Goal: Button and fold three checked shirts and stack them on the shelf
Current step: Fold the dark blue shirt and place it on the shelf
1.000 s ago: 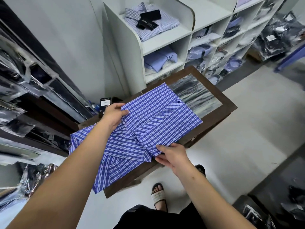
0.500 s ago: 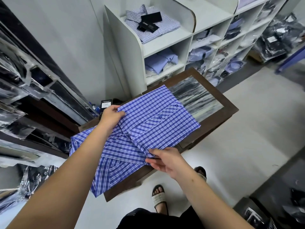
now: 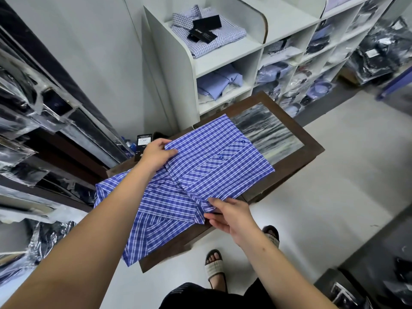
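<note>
A blue checked shirt (image 3: 214, 166) lies partly folded on a dark wooden table (image 3: 312, 148), its buttoned placket facing up. My left hand (image 3: 156, 153) grips the folded edge at the shirt's far left side. My right hand (image 3: 229, 214) pinches the fabric at the near edge of the fold, by the collar. The lower part of the shirt (image 3: 142, 237) hangs over the table's near left corner. A folded pale checked shirt (image 3: 214, 39) with black tags lies on the top level of the white shelf (image 3: 225, 59).
The white shelf unit behind the table holds folded and bagged shirts (image 3: 218, 83) in several cubbies. Dark racks with plastic-wrapped garments (image 3: 33, 112) line the left. A black tag card (image 3: 143, 141) sits at the table's back left. My sandalled feet (image 3: 215, 266) stand on the grey floor.
My right hand has slid left along the near edge and gathered the fabric there. The fold has tightened slightly. My left hand stays at the far left edge.
</note>
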